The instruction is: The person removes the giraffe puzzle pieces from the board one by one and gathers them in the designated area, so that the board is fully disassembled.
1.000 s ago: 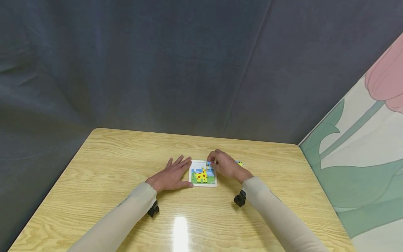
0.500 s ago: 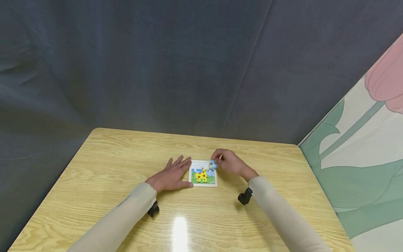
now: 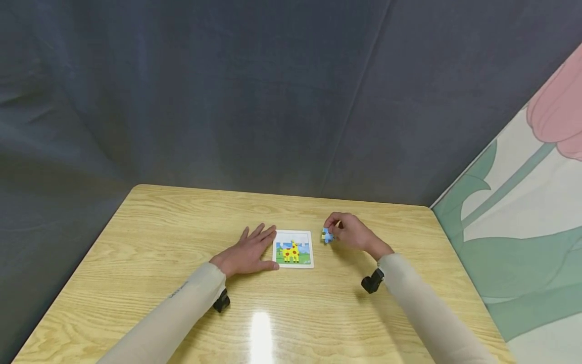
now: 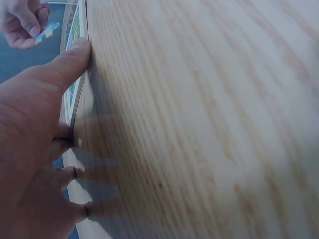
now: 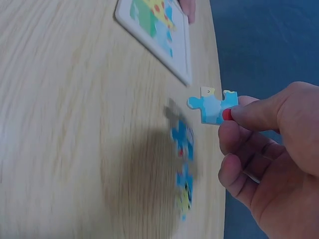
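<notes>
On the table lies a jigsaw board [image 3: 312, 253] with a white rim. Its lower part shows a yellow giraffe [image 3: 291, 253] with red spots; a white strip is bare along the top. My left hand [image 3: 245, 256] rests with spread fingers at the board's left side, thumb at the lower corner and index finger at the upper one. To the right of the board, my right hand [image 3: 353, 232] pinches a light-blue jigsaw piece [image 5: 212, 109] with a red spot, between thumb and index finger. The right wrist view has this piece raised above the table.
Two blue jigsaw pieces, one with a red spot [image 5: 182, 142] and one with yellow [image 5: 184, 191], lie beneath my right hand. The wooden table [image 3: 204, 308] ends at a dark curtain [image 3: 227, 101] behind. A flower-patterned panel [image 3: 523, 227] stands at the right.
My right hand has moved right, from over the board's top right to beside the board, carrying the pinched jigsaw piece with it. The left hand stays in place.
</notes>
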Available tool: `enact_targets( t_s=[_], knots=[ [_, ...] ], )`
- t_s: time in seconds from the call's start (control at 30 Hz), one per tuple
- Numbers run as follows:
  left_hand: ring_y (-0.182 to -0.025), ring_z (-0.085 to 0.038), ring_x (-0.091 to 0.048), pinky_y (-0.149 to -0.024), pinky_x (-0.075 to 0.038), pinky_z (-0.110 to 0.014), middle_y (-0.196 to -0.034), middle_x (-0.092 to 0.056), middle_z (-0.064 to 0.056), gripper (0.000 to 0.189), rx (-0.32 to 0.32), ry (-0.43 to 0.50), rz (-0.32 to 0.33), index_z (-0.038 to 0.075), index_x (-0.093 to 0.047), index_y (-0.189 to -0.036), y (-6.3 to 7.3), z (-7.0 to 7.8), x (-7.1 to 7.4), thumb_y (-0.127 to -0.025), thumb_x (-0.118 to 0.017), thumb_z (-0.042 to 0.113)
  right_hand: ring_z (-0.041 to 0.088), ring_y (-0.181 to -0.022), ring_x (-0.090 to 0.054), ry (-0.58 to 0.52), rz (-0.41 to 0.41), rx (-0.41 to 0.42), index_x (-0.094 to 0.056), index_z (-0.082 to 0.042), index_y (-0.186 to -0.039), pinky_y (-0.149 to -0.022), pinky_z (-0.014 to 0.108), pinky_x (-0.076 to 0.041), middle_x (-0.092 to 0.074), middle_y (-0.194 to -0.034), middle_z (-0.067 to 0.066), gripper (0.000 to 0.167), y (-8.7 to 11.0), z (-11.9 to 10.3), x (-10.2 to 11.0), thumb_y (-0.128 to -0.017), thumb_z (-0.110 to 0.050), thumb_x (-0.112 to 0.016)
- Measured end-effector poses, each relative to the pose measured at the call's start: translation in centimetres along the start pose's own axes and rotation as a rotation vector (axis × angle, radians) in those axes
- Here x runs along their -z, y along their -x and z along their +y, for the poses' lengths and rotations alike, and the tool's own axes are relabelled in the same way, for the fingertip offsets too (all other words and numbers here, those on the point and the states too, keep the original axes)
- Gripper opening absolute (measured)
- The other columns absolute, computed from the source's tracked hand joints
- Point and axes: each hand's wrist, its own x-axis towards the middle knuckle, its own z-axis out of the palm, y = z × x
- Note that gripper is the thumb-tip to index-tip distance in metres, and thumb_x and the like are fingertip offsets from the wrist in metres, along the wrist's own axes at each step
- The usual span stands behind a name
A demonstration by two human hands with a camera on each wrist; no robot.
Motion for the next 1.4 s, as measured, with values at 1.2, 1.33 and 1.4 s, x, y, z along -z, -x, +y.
enact_targets(
  t_s=[1.2,1.33,1.4],
  knots=[
    [-0.17,-0.038,-0.004,-0.133,-0.005,-0.07,-0.182,-0.013,-0.008,0.092,0.0,0.007,0.007,0.009,-0.024,-0.171,-0.1,0.1,0.0,-0.103,-0.061,0.06,0.017,-0.078,-0.057,0.111,0.057,-0.108,-0.07,0.0,-0.107,-0.064,0.027,-0.049,-0.069,-0.1,0.015,0.016,3.1,7.0,3.9,-0.106,0.004,-0.055],
    [-0.17,-0.037,-0.004,-0.134,-0.006,-0.069,-0.182,-0.013,-0.008,0.092,-0.001,0.01,0.009,0.008,-0.024,-0.171,-0.1,0.0,-0.1,-0.103,-0.061,0.06,0.017,-0.079,-0.058,0.122,0.062,-0.117,-0.07,0.0,-0.107,-0.065,0.027,-0.05,-0.069,-0.1,0.015,0.016,2.8,7.3,3.6,-0.106,0.004,-0.055],
    [-0.17,-0.037,-0.004,-0.134,-0.005,-0.069,-0.182,-0.013,-0.008,0.092,-0.001,0.01,0.011,0.008,-0.024,-0.171,-0.2,0.0,-0.1,-0.103,-0.061,0.059,0.017,-0.08,-0.059,0.127,0.063,-0.123,-0.07,0.0,-0.107,-0.066,0.028,-0.051,-0.07,-0.099,0.015,0.016,2.7,7.3,3.5,-0.106,0.004,-0.055]
  ],
)
